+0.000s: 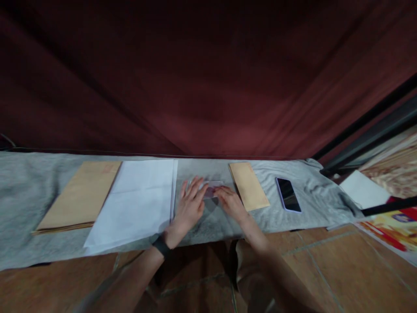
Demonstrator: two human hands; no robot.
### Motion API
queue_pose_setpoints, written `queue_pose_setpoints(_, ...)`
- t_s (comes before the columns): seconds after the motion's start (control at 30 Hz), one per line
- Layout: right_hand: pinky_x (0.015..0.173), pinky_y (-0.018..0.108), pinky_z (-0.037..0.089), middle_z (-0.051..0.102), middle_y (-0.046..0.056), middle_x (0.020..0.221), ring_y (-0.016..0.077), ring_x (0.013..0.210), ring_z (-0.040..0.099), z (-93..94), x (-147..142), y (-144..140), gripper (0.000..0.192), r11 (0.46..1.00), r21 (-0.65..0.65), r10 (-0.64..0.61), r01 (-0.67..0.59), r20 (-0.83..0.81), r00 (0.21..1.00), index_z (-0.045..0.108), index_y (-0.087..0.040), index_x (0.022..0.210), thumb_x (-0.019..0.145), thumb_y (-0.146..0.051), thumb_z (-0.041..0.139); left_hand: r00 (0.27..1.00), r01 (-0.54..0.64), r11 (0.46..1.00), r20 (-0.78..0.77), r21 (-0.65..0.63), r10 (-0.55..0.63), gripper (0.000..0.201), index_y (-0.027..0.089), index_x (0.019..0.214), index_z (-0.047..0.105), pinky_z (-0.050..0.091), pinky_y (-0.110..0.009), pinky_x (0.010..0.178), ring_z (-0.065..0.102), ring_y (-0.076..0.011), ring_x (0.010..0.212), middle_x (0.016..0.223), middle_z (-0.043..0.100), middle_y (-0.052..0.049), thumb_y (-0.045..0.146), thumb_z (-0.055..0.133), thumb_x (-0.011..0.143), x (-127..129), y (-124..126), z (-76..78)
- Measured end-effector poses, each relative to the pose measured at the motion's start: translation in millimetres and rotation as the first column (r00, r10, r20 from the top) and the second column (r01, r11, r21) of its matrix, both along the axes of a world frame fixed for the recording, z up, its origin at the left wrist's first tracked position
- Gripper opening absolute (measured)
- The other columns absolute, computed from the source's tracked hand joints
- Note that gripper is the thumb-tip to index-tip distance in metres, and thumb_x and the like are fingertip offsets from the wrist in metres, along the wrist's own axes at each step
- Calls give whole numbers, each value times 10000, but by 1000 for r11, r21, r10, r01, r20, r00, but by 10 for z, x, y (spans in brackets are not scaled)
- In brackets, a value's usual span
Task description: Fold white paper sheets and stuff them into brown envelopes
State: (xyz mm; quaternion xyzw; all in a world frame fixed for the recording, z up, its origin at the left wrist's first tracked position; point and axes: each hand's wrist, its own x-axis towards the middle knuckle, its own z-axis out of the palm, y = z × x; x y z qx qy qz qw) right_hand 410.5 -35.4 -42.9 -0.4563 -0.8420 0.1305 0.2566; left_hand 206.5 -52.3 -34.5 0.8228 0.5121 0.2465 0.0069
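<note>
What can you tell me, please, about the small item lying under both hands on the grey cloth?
The small flat pinkish-white paper piece lies flat on the grey cloth, between the white paper sheets and the slim brown envelope. The left hand and right hand press on it with their fingertips. It is blurred and half covered, so detail is unclear.

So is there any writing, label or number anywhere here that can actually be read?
None can be read.
Brown envelope stack: a faint reddish mark near its top corner, too blurred to read.
Colourful printed sheet at the right edge: too blurred.
Small card under both hands: nothing legible.
Phone: screen dark.
</note>
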Motion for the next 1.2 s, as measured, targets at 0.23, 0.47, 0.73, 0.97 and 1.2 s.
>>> queue_pose_setpoints(0.23, 1089, 352, 465, 695, 4, 1289, 169, 1237, 618, -69, 157, -113, 511, 977, -204, 69, -60, 35, 997, 728, -261, 1121, 799, 29, 458, 991, -39, 988, -129, -152, 19, 535, 139, 1495, 455, 233, -509, 1240, 287, -273, 1516, 1616, 364, -119, 254, 371, 979, 285, -91, -433)
queue_pose_setpoints(0.47, 1215, 394, 318, 471, 82, 1551, 181, 1457, 397, -212, -190, 10, 460, 990, -52, -123, 127, 81, 989, 516, -156, 1460, 1056, -289, 340, 979, -118, 983, -184, -139, 91, 553, 78, 1505, 429, 216, -487, 1244, 275, -271, 1520, 1615, 352, -146, 247, 287, 998, 325, 22, -419)
queue_pose_setpoints(0.73, 1229, 434, 250, 336, 142, 1612, 258, 1507, 301, -547, -228, -53, 597, 953, 71, -304, 296, 287, 908, 349, -76, 1550, 1065, -424, 344, 966, -215, 967, -175, -134, 190, 606, 27, 1523, 376, 202, -462, 1250, 272, -269, 1521, 1604, 347, -193, 294, 306, 983, 215, 37, -559)
queue_pose_setpoints(0.97, 1211, 451, 280, 356, 177, 1596, 285, 1490, 331, -591, -40, -97, 642, 930, 108, -366, 350, 294, 883, 335, -42, 1549, 1057, -454, 362, 949, -313, 937, -78, -156, 304, 590, 41, 1488, 430, 327, -481, 1196, 365, -313, 1477, 1575, 402, -205, 300, 383, 960, 87, 46, -520)
queue_pose_setpoints(1.2, 1212, 464, 283, 355, 175, 1596, 285, 1487, 339, -556, -80, -109, 628, 925, 97, -379, 367, 293, 878, 352, -55, 1546, 1051, -441, 375, 868, -288, 881, 287, -376, 405, 541, 120, 1406, 529, 541, -421, 1001, 632, -279, 1212, 1498, 500, -200, 250, 528, 881, -95, 351, -581)
